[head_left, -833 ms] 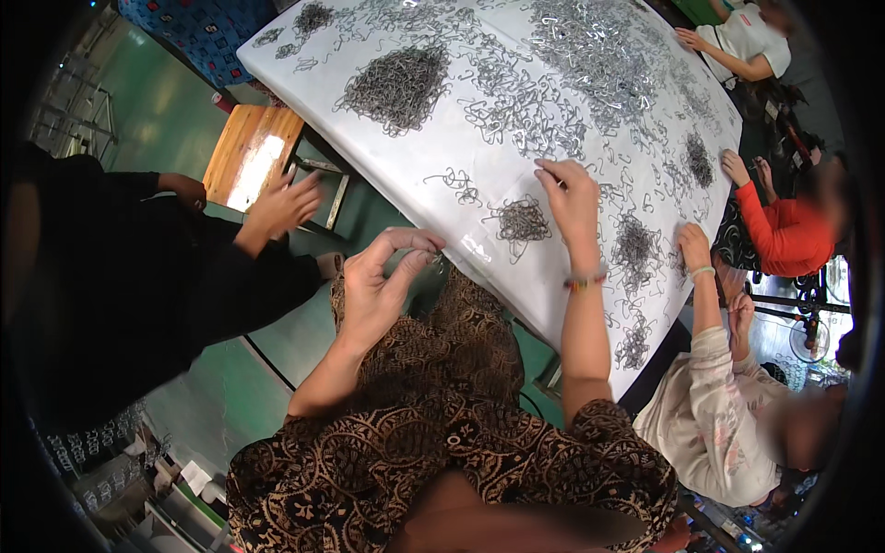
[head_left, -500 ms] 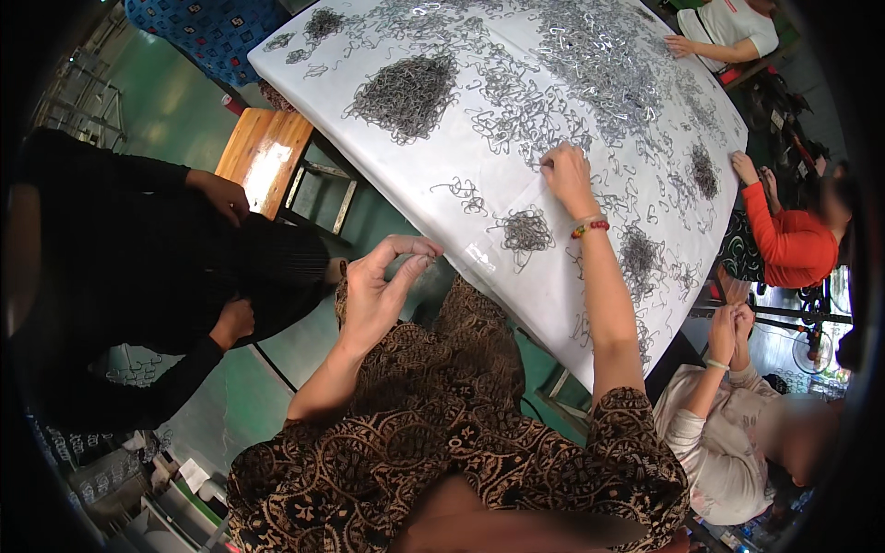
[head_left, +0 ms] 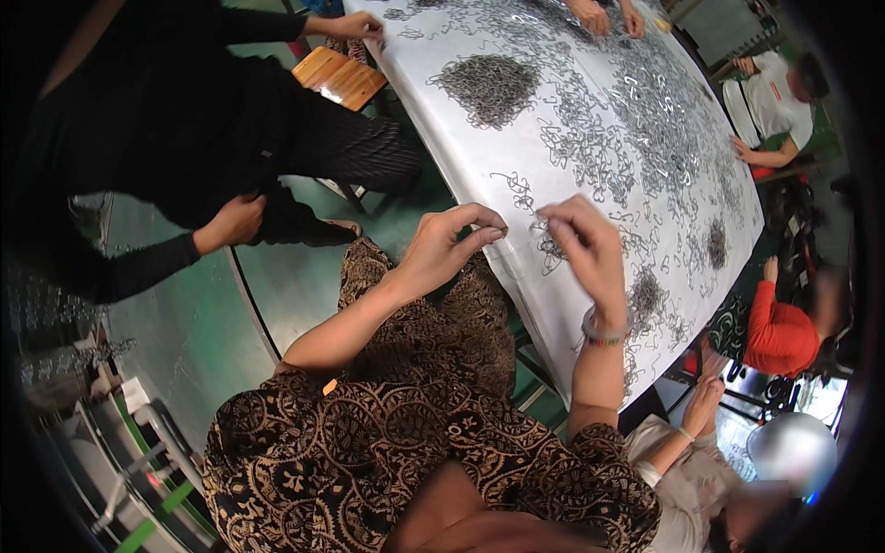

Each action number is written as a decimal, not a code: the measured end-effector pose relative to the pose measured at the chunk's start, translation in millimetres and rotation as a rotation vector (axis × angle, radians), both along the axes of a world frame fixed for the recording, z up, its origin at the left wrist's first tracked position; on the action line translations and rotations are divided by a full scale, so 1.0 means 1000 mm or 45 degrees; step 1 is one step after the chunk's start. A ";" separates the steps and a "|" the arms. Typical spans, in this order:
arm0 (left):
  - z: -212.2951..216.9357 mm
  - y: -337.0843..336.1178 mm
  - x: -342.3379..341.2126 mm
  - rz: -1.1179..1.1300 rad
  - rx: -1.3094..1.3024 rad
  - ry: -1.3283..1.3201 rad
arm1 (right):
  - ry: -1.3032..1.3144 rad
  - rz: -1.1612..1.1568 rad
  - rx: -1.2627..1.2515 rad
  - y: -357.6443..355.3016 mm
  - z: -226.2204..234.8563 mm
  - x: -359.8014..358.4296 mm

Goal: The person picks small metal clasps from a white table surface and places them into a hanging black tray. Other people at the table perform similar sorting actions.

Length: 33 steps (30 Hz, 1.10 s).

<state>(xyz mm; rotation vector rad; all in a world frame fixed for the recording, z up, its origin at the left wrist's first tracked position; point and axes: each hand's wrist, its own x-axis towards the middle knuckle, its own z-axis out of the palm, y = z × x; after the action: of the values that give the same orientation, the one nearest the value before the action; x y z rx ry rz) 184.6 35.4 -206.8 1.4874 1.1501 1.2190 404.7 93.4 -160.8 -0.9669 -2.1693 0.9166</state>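
Many small bent-wire metal hooks lie on a white-covered table [head_left: 502, 189]. My left hand [head_left: 442, 247] is at the table's near-left edge, thumb and forefinger pinched together. Whatever sits between those fingertips is too small to make out. Close by on the right, my right hand [head_left: 595, 253] hovers over the table with its fingers curled and the thumb close to the fingertips; it is slightly blurred. Partly behind it shows a little pile of wire hooks [head_left: 551, 253]. A few loose hooks [head_left: 518, 192] lie just beyond both hands.
A dense heap of hooks [head_left: 489, 88] lies farther left, with a wide spread of hooks [head_left: 650, 115] across the middle. A person in black [head_left: 203, 138] stands at my left beside a wooden stool [head_left: 339, 78]. Other people sit along the right side; hands [head_left: 604, 18] work at the far edge.
My right hand has come back from the scattered hooks towards my left hand, which has moved right to the table edge. The person in black has stepped forward, one hand at the table.
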 end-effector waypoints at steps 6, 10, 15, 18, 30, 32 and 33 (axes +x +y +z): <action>0.002 -0.002 0.001 -0.084 0.070 0.008 | 0.023 -0.094 0.017 -0.032 0.023 -0.040; -0.002 -0.001 -0.005 -0.108 0.055 0.085 | 0.095 -0.175 0.045 -0.030 0.020 -0.041; -0.019 0.009 -0.012 -0.002 0.151 -0.010 | 0.191 -0.169 0.071 -0.032 0.011 -0.037; -0.035 0.058 -0.027 0.099 0.178 0.200 | 0.236 -0.177 0.038 -0.032 0.003 -0.039; -0.089 0.231 -0.043 -0.130 0.740 1.662 | 0.336 -0.174 -0.229 -0.040 -0.031 -0.043; -0.085 0.234 -0.046 -0.093 0.732 1.543 | 0.310 -0.164 -0.244 -0.039 -0.032 -0.044; -0.083 0.235 -0.047 -0.027 0.696 1.440 | 0.321 -0.157 -0.212 -0.039 -0.033 -0.045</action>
<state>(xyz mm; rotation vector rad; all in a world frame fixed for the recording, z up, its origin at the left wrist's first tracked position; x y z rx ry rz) 137.6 270.5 -290.3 2.7681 1.5258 0.6251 359.8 54.4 -193.3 -0.9934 -1.8262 1.1085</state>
